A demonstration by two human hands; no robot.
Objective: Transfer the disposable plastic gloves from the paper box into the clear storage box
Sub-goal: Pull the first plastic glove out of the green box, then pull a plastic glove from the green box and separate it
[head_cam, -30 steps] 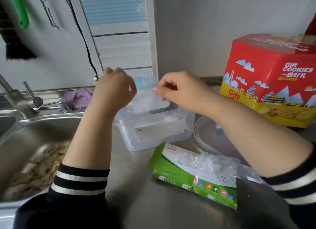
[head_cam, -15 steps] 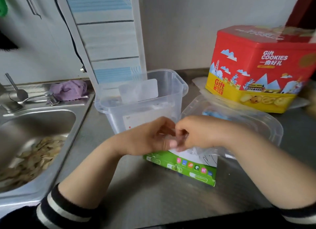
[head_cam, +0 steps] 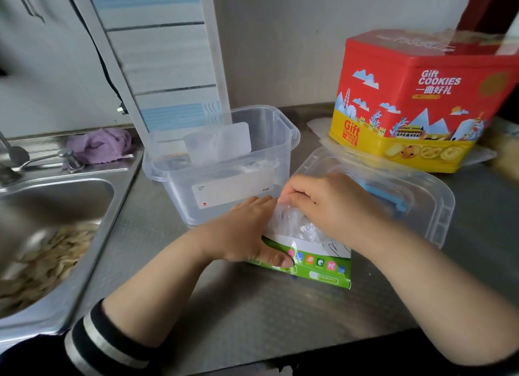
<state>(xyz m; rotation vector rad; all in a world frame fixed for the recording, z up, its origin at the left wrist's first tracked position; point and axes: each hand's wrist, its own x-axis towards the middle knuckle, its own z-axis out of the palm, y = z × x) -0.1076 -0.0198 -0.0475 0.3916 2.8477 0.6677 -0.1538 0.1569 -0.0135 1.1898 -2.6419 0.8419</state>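
Partway through: some crumpled film already inside the clear storage box [head_cam: 224, 176] on the worktop [head_cam: 252, 314], more gloves [head_cam: 292, 224] bunched at the paper box [head_cam: 314, 266] opening; left hand [head_cam: 247, 232] steadying that box, right hand [head_cam: 328, 204] fingers [head_cam: 292, 195] pinching the film.

Left hand [head_cam: 247, 232] grips the green paper box [head_cam: 317, 266] on the counter [head_cam: 252, 319], thumb on its front face. Right hand [head_cam: 323, 207] pinches clear gloves [head_cam: 292, 224] at the box opening. Clear storage box [head_cam: 224, 162] stands open just behind, plastic already inside. Its lid [head_cam: 421, 204] lies to the right, before a red cookie tin [head_cam: 421, 94]. Sink [head_cam: 56, 235] at left.
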